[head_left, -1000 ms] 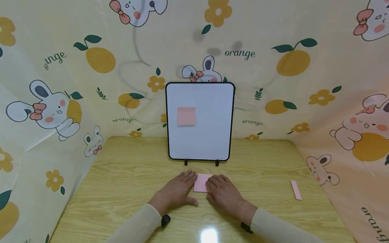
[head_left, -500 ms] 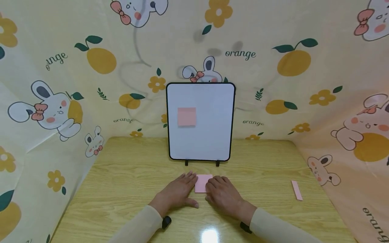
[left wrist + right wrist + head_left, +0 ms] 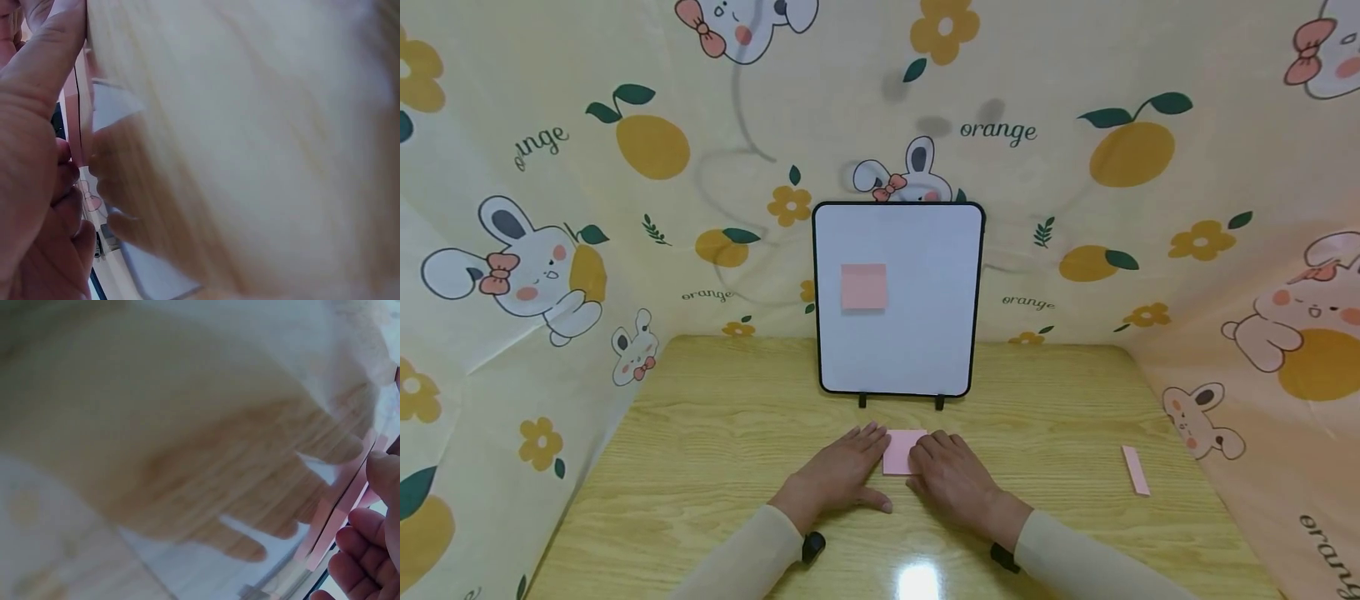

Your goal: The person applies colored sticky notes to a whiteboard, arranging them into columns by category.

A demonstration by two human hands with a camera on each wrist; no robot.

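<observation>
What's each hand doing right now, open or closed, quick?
Left hand: open, laid along the left edge of the pink sticky-note pad.
Right hand: closed, curled over the pad's right edge; how firmly can't be told.

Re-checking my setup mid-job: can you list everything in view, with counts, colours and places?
Table: one, yellowish wood grain, lower half of the head view
Patterned cloth: cream with oranges, flowers and rabbits, behind and at both sides of the table
Whiteboard: one, white with black rim, upright toward the table's back
Feet: two, black, under the whiteboard
Pink note: one, pink, left half of the whiteboard
Pink square: one, pink, on the table before the whiteboard
Pink strip: one, pink, table's right side
Wrist devices: two, black, one by each cuff
Sleeves: two, cream, on both forearms
Left hand: one, bare, at the pink square's left edge
Right hand: one, bare, curled over its right edge
</observation>
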